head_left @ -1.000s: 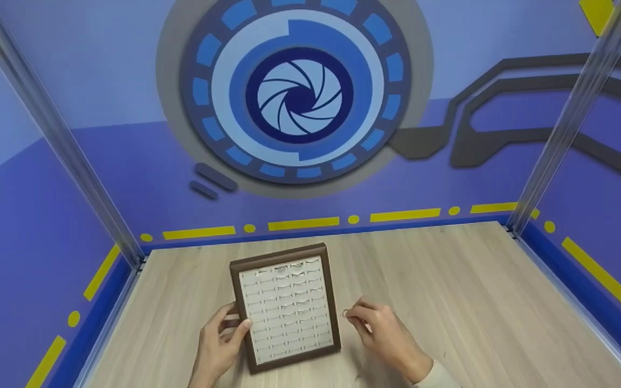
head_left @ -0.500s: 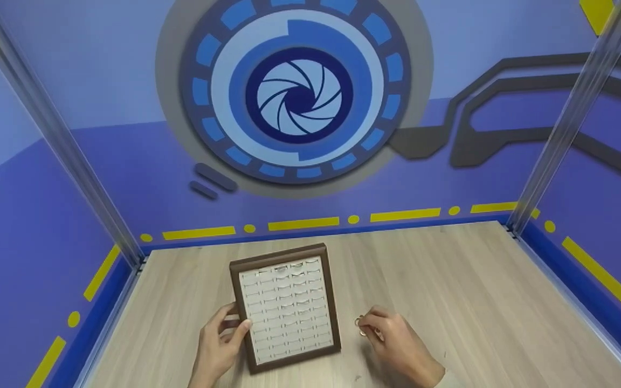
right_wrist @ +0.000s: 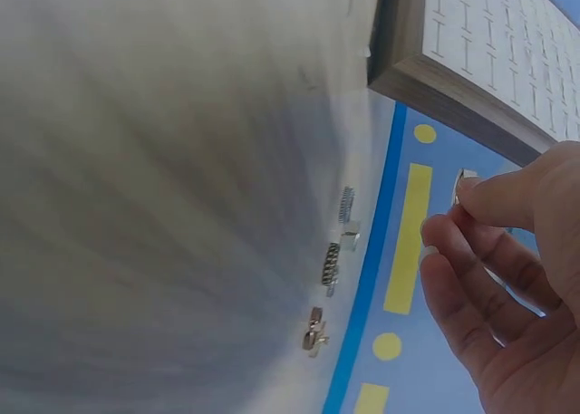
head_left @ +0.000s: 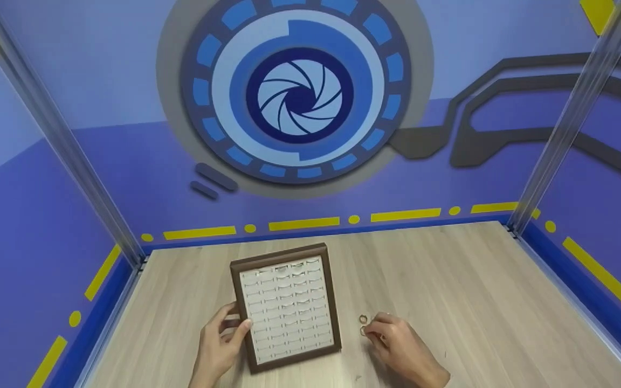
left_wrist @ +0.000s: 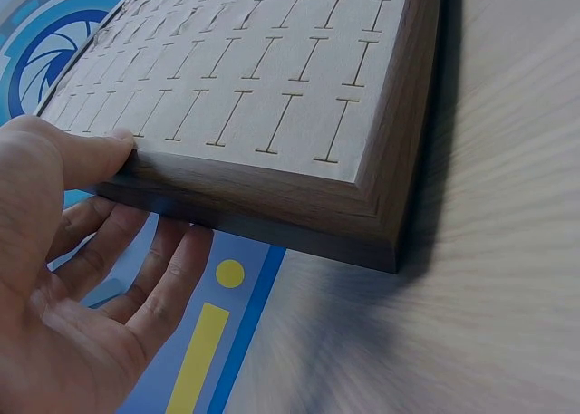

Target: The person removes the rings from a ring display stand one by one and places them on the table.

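Note:
My left hand [head_left: 219, 342] grips the left side of a ring display board [head_left: 289, 323], thumb on the front of the frame and fingers behind it. The board has a brown wood-look frame and a pale, slotted pad, and it leans upright. In the left wrist view, my left thumb [left_wrist: 100, 151] presses the frame's edge. To the right of the board, my right hand [head_left: 402, 345] is low over the tabletop. In the right wrist view, its thumb and index finger pinch a small ring [right_wrist: 459, 186]. Another ring [head_left: 363, 321] shows just beyond the fingertips.
In the right wrist view several small metal rings lie in a row on the table, among them a ridged ring [right_wrist: 331, 264] and a coppery ring [right_wrist: 314, 331]. A wood-look table [head_left: 483, 302] meets blue printed walls [head_left: 143, 172] with metal corner posts [head_left: 564, 124].
My right hand has drawn away from the board's right edge, down and to the right. A ring now shows apart from its fingertips. The left hand and board have stayed put.

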`<state>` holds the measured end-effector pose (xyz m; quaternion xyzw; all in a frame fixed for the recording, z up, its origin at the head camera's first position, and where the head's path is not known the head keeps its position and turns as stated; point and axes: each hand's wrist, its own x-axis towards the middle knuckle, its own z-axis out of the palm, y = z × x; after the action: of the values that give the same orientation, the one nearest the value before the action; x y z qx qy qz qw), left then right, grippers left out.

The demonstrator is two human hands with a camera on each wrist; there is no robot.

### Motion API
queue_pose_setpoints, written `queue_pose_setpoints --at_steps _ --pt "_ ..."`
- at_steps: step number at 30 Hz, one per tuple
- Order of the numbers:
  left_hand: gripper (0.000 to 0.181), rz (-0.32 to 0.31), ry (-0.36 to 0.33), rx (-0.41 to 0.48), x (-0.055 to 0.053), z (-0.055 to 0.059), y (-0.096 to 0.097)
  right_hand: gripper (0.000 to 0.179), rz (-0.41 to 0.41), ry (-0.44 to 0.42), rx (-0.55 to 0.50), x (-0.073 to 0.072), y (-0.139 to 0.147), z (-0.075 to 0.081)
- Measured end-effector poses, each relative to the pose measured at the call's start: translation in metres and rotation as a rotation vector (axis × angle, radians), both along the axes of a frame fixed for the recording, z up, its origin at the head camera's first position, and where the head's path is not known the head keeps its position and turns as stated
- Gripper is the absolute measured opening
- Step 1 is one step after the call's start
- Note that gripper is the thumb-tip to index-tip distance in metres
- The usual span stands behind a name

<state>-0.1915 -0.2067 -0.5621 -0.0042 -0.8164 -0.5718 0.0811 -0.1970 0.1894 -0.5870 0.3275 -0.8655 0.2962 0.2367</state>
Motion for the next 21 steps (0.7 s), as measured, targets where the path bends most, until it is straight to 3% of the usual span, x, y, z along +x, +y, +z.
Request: queue_pose_setpoints --at_steps 6,13,21 --pt "0.050 0.000 0.007 0.014 -0.0005 -0.0003 0.0000 0.018 -0.003 -0.038 0.044 0.0001 0.0036 -0.0045" --pt "0.050 0.001 0.010 0.011 0.0002 0.0006 0.0001 0.011 -0.031 -0.198 0.120 -0.0004 0.0046 -0.0048" --pt "0.051 -0.005 0.015 -0.004 0.0001 0.0008 -0.0011 0.011 -0.036 -0.194 0.176 -0.0007 0.0030 -0.0065"
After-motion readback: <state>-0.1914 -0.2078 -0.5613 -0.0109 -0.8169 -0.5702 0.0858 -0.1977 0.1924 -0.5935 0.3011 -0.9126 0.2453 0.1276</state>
